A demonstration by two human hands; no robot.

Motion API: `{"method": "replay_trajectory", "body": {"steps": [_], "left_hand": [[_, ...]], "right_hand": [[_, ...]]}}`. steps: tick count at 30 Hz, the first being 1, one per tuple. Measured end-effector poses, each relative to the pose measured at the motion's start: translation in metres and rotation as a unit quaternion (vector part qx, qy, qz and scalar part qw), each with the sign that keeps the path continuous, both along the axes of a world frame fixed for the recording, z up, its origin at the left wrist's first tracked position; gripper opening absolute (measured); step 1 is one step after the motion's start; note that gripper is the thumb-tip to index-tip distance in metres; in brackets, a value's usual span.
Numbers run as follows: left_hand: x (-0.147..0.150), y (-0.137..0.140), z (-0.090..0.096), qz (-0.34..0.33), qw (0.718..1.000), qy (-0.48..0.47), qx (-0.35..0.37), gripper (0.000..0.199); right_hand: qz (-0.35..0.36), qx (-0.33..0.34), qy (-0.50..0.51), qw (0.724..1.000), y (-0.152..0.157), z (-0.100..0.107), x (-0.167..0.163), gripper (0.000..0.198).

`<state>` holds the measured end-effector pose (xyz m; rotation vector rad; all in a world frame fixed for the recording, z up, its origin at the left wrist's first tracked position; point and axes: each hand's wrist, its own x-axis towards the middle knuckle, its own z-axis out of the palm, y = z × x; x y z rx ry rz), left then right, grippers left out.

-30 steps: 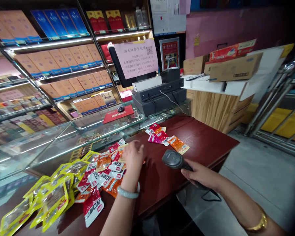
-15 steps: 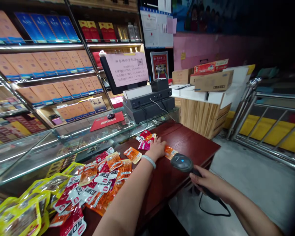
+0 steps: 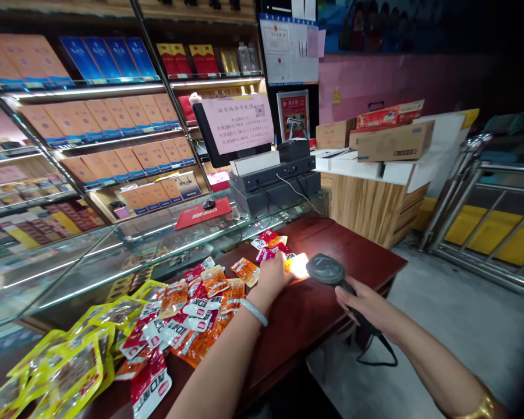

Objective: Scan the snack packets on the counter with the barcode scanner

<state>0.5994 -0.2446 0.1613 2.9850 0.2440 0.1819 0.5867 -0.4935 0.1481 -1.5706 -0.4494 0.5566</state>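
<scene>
The left hand (image 3: pixel 272 273) has moved since a second ago from the packet heap (image 3: pixel 198 308) to the glare-lit orange packet (image 3: pixel 297 267) beside its fingers, whose grip I cannot tell, while the right hand's (image 3: pixel 367 305) fingers clamp the scanner (image 3: pixel 326 269).

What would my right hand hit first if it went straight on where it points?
The scanner in your right hand would probably meet the brightly lit packet first, though depth is unclear.

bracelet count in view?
2. Pale bracelet: at the wrist of the left hand. Gold bracelet: on the forearm behind the right hand, partly cut off by the bottom edge. Any outside the frame can't be counted.
</scene>
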Motion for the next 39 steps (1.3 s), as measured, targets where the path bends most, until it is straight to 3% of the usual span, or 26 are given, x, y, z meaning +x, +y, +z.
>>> {"method": "replay_trajectory", "body": {"steps": [4, 8, 14, 18, 20, 23, 26, 29, 35, 39], "left_hand": [[-0.010, 0.013, 0.003, 0.021, 1.000, 0.007, 0.012, 0.055], [-0.029, 0.034, 0.006, 0.047, 0.998, 0.014, 0.029, 0.058], [-0.073, 0.099, 0.024, 0.123, 0.984, 0.097, 0.085, 0.060], [-0.074, 0.128, 0.032, 0.182, 0.970, 0.025, 0.160, 0.056], [-0.055, 0.116, 0.026, 0.168, 0.977, -0.003, 0.131, 0.056], [-0.011, 0.076, 0.010, 0.127, 0.989, -0.025, 0.070, 0.059], [0.033, 0.038, -0.009, 0.160, 0.985, -0.048, 0.042, 0.070], [0.061, 0.025, -0.022, 0.175, 0.984, -0.023, -0.005, 0.076], [0.067, 0.026, -0.037, 0.146, 0.986, -0.071, -0.042, 0.063], [0.055, 0.025, -0.039, 0.137, 0.976, -0.087, -0.146, 0.065]], "right_hand": [[0.025, -0.004, -0.009, 1.000, 0.009, 0.000, 0.001, 0.052], [0.075, 0.005, 0.004, 0.997, 0.037, 0.001, 0.000, 0.057], [0.168, 0.001, -0.013, 0.986, 0.091, 0.006, 0.005, 0.055], [0.167, -0.011, -0.021, 0.986, 0.093, 0.010, 0.014, 0.057], [0.148, -0.016, -0.019, 0.989, 0.086, 0.009, 0.019, 0.058], [0.118, -0.014, -0.017, 0.993, 0.072, 0.003, 0.025, 0.054], [0.096, -0.025, -0.006, 0.995, 0.059, -0.002, 0.027, 0.055], [0.064, -0.040, 0.015, 0.997, 0.046, -0.003, 0.026, 0.060], [0.024, -0.045, 0.018, 0.999, 0.034, 0.005, 0.028, 0.064], [0.035, -0.028, 0.016, 0.999, 0.042, 0.009, 0.032, 0.056]]}}
